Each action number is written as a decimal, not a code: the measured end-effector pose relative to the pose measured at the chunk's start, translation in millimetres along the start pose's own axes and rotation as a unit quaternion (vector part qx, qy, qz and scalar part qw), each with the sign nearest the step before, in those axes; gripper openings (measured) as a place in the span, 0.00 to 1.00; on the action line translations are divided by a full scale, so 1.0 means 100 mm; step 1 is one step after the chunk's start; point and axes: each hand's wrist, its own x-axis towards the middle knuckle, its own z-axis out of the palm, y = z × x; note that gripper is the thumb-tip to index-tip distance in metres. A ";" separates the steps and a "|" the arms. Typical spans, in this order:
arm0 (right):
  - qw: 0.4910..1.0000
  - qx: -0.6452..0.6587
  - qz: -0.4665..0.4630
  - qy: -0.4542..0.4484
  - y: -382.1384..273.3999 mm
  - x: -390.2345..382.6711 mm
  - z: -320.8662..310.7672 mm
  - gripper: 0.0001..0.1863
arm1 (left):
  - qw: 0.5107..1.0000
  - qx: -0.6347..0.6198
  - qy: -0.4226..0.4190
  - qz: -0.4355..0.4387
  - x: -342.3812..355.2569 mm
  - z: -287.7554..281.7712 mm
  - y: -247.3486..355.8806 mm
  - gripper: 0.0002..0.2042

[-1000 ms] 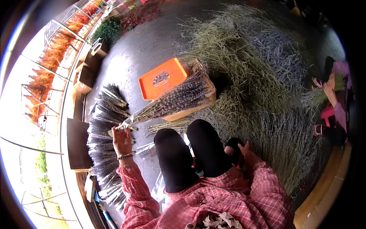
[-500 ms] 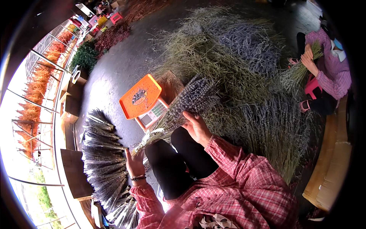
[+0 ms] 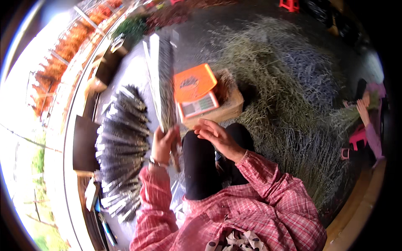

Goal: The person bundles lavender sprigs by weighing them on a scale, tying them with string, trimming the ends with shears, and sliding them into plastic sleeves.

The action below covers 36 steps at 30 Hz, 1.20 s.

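My left hand (image 3: 164,145) is closed round the stems of a dried lavender bunch (image 3: 166,90). The bunch stands nearly upright, its head pointing away from me, with bright white glare along one side that looks like a clear wrapper. Motion blurs it somewhat. Above my knees, my right hand (image 3: 218,139) is empty, fingers stretched and slightly apart, to the right of the stems. Beyond my hands sits a scale with an orange tray (image 3: 194,81), some loose dark bits on it. To the left, several wrapped lavender bunches (image 3: 123,150) lie in a fanned row.
The scale stands on a cardboard box (image 3: 233,109). A large heap of loose lavender (image 3: 289,92) spreads over the floor to the right. At the far right a co-worker's hands (image 3: 363,109) hold stems, near a pink stool (image 3: 358,137). Boxes (image 3: 97,79) line the left wall.
The bunch has swung from leaning right across my lap to nearly upright at the left. My right hand has come off it. The view has shifted, and my left hand now sits nearer my knees.
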 end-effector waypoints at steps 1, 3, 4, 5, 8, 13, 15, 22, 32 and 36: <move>0.999 -0.033 0.021 -0.025 0.06 -0.05 0.00 0.22 | 0.998 -0.066 0.001 -0.003 0.06 0.05 0.09 0.09; 0.993 -0.071 0.066 -0.068 0.08 -0.15 0.08 0.22 | 0.982 -0.185 -0.025 0.005 0.17 0.08 0.12 0.10; 0.990 -0.060 0.084 -0.100 0.09 -0.18 0.13 0.23 | 0.970 -0.238 -0.056 0.017 0.20 0.08 0.12 0.10; 0.985 -0.049 0.101 -0.129 0.11 -0.23 0.18 0.23 | 0.957 -0.280 -0.069 0.018 0.19 0.08 0.08 0.10; 0.979 -0.055 0.131 -0.144 0.15 -0.35 0.27 0.20 | 0.930 -0.363 -0.065 0.015 0.18 0.13 -0.08 0.09; 0.972 -0.201 0.095 -0.075 0.30 -0.46 0.09 0.14 | 0.909 -0.401 -0.109 0.035 0.09 0.23 -0.42 0.30; 0.941 -0.331 0.056 -0.036 0.36 -0.51 0.04 0.13 | 0.913 -0.402 -0.074 -0.019 -0.07 0.39 -0.56 0.26; 0.849 -0.526 -0.028 0.044 0.77 -0.90 -0.14 0.09 | 0.895 -0.416 0.024 -0.162 -0.25 0.79 -1.02 0.13; 0.826 -0.560 0.000 0.070 0.92 -1.21 -0.16 0.12 | 0.894 -0.405 0.010 -0.192 -0.40 0.90 -1.22 0.18; 0.808 -0.585 0.019 0.074 0.97 -1.25 -0.21 0.13 | 0.890 -0.410 0.009 -0.198 -0.39 0.90 -1.26 0.15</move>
